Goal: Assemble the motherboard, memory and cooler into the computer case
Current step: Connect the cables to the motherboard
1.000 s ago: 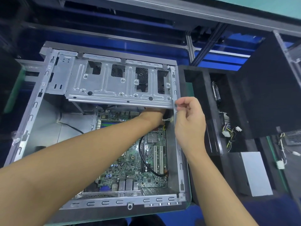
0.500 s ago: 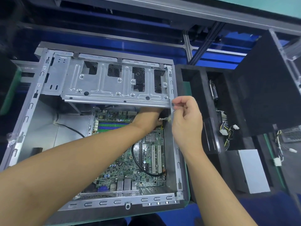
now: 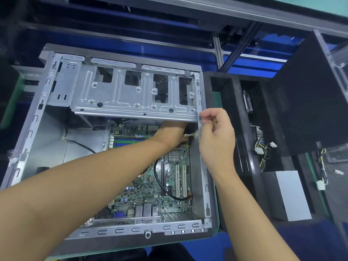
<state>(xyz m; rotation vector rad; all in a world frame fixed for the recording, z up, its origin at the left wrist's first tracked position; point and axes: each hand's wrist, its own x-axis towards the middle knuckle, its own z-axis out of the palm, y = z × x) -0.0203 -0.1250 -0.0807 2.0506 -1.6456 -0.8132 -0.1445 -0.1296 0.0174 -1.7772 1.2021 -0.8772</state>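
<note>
An open grey computer case (image 3: 30, 132) lies on its side. The green motherboard (image 3: 150, 189) sits inside it, with a black cable (image 3: 158, 178) looping over the expansion slots. My left hand (image 3: 173, 136) reaches in under the hinged drive cage (image 3: 131, 95); its fingers are hidden by the cage, close to a small white connector (image 3: 190, 136). My right hand (image 3: 216, 136) pinches the right edge of the case frame where it meets the cage's corner. Green and blue memory slots (image 3: 128, 141) show beside my left wrist. No cooler is visible on the board.
A black foam tray (image 3: 229, 102) stands right of the case, holding a bundle of power cables with white plugs (image 3: 263, 149) and a white box (image 3: 291, 194). More loose cable connectors (image 3: 322, 183) lie at the far right. A metal rack frame (image 3: 220, 48) runs behind.
Hands and case look nearly unchanged; only my head view has shifted slightly. My left hand stays under the cage, my right on the frame edge.
</note>
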